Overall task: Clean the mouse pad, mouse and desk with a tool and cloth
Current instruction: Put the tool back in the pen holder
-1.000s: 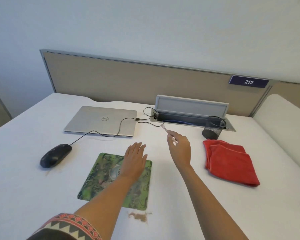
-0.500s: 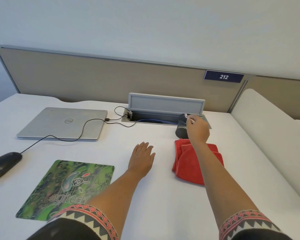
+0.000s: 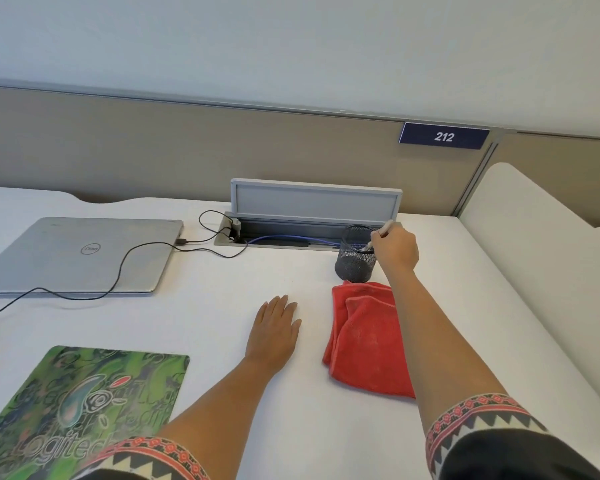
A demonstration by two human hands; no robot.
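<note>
My right hand (image 3: 395, 249) pinches a thin pale brush-like tool (image 3: 381, 233), its lower end inside a black mesh cup (image 3: 354, 258) at the back of the white desk (image 3: 201, 317). A folded red cloth (image 3: 366, 337) lies just in front of the cup, partly under my right forearm. My left hand (image 3: 274, 329) rests flat on the desk, fingers straight, left of the cloth. The green patterned mouse pad (image 3: 84, 400) lies at the lower left. The mouse is out of view; only its black cable (image 3: 118, 271) shows.
A closed silver laptop (image 3: 77, 254) sits at the back left with the cable across it. An open grey cable hatch (image 3: 312, 216) is behind the cup. A beige partition (image 3: 187, 147) with a "212" sign runs along the back; a white divider (image 3: 534, 258) bounds the right.
My right hand carried the tool rightward to the mesh cup and lowered its end into it. The view swung right, so the mouse left the frame. My left hand slid off the pad onto the desk.
</note>
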